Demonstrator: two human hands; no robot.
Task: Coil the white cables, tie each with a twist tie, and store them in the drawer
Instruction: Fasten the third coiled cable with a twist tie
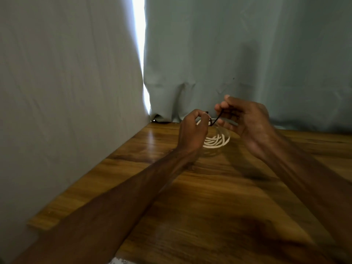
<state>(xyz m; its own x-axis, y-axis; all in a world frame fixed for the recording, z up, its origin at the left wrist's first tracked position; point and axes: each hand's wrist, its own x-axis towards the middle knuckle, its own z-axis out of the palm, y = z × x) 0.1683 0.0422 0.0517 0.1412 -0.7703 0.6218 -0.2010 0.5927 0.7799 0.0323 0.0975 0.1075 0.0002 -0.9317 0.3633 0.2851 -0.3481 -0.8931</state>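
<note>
At the near edge of the frame, a scrap of white printed material [118, 261] shows just below your left forearm; its markings are too small to read. Your two forearms reach forward over a wooden table [200, 206] with a glossy, dark-grained top, which runs along a grey curtain on its left side.

Further out, your left hand [193, 130] is raised above the table with fingers curled in, and its fingertips pinch one end of a dark twist tie [216, 120]. Your right hand [245, 121] is slightly higher and just beside it; thumb and forefinger pinch the other end, and the remaining fingers are loosely spread below. The tie dips between the hands in a narrow V.

The white cable [216, 141] lies coiled on the table directly beneath the hands, its several loops stacked flat. The left hand hides the left part of the coil. The far rim of the coil rises near the bottom of the tie, but the picture is blurred there, so it cannot be told whether the tie passes round the loops.

Behind the table hangs a grey-green curtain [247, 54], its hem bunched on the tabletop's far edge. A bright strip of daylight [140, 54] shows between the two curtain panels.
</note>
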